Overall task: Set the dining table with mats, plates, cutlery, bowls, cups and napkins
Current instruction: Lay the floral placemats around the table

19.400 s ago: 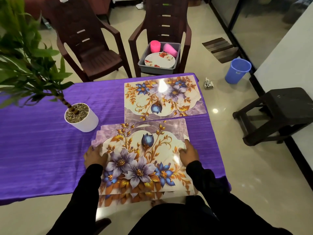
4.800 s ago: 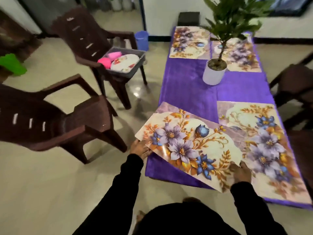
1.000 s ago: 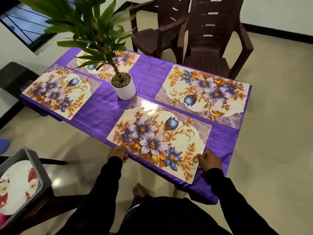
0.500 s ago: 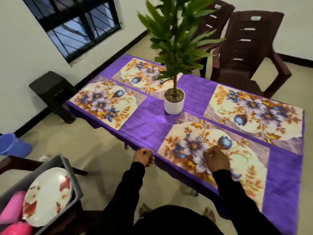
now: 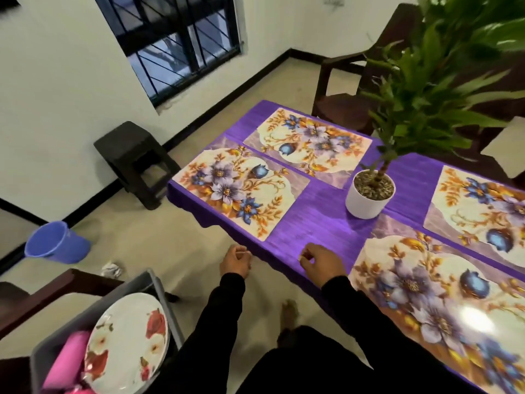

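- At the far left, a grey tub sits on a dark chair. It holds a stack of white plates printed with red flowers, and pink cups lie beside the stack. This looks like the stock for the steps ahead; no cutlery, bowls or napkins can be made out in it.
- The left hand hangs off the tabletop edge, over the floor. Its fingers are loosely curled and it holds nothing.
- The right hand hovers over the bare purple cloth near the front edge, between two mats. Its fingers are bent in a loose pinch, with nothing between them.
- Four floral mats lie flat on the tabletop: a near-left mat, a far-left mat, a near-right mat and a far-right mat. A potted plant in a white pot stands between the two pairs.
- By my reading, the mat step is finished and both hands are free. The plates probably come next.
- That move calls for a turn to the left toward the tub and a lift of plates off the stack. One plate then goes at the centre of each mat.
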